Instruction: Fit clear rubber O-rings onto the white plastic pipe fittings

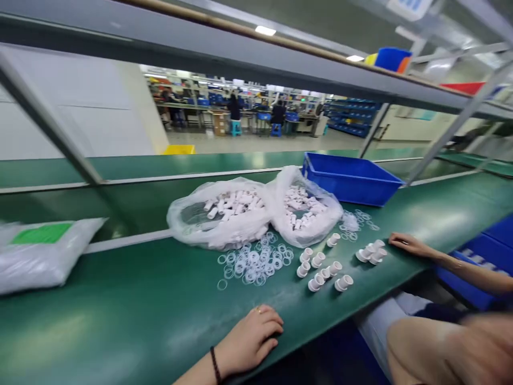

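Green worktop is carrying clear rings beside upright white fittings. Your left hand is resting empty, fingers loosely curled; your right hand, apparently, is blurring, grip unreadable. Risk: careless sweep scattering rings, toppling fittings.

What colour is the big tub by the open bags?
The tub is blue, best seen in the head view.

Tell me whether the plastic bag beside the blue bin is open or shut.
Open: the plastic bag has its mouth spread wide, and the white parts inside show through it.
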### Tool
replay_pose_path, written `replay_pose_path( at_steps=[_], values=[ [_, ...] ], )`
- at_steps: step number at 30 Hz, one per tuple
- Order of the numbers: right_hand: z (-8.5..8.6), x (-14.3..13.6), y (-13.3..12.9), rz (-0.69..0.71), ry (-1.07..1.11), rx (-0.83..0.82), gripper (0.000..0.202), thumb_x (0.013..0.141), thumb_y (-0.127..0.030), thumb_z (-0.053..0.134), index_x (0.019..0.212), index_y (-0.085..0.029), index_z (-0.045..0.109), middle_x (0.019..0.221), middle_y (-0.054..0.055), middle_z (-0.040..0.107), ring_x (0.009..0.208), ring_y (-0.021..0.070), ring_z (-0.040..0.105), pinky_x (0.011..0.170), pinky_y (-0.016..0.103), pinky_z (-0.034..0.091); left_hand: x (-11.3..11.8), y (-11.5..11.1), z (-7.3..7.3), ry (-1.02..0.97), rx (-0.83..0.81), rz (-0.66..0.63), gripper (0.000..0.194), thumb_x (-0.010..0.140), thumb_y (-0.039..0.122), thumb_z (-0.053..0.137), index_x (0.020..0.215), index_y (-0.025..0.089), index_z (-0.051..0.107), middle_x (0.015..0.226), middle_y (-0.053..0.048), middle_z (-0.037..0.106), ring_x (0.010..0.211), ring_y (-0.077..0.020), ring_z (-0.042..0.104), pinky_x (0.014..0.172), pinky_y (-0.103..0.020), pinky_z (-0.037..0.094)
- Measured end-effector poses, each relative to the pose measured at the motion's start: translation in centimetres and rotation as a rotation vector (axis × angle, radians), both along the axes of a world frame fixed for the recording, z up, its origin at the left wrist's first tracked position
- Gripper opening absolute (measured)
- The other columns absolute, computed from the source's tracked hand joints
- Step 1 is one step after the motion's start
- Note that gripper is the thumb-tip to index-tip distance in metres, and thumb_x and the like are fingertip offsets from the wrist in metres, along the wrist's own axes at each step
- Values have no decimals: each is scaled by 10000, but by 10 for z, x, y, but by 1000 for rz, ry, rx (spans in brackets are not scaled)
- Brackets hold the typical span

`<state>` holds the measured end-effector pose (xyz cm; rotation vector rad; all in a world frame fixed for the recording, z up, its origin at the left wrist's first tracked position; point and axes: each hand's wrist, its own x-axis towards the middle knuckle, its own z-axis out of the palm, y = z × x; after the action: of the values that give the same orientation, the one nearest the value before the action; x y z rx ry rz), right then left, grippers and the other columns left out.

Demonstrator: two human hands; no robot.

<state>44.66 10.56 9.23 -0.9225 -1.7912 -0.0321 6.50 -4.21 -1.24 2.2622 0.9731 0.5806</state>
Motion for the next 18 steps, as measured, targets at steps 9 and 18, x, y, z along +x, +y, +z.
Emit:
replay_pose_path(
  at_steps=[9, 18],
  values=[
    [-31, 139, 120, -146, -10, -1079, 560, 330, -800, 537, 426, -248, 536, 583, 101, 410, 606, 210, 538, 637, 486, 310, 24, -49, -18, 198, 138, 178, 432, 830, 284, 633, 1236, 189, 522, 1397, -136, 488, 1331, -295, 396, 1114, -478, 317],
    [-38, 158, 117, -129, -146, -1113, 670, 554, -815, 618, 499, -148, 627, 697, 173, 627, 642, 193, 590, 788, 437, 411, 32, -51, -12, 293, 319, 185, 326, 860, 183, 562, 1184, 156, 551, 1370, -159, 511, 1284, -282, 448, 1089, -458, 336]
  ],
)
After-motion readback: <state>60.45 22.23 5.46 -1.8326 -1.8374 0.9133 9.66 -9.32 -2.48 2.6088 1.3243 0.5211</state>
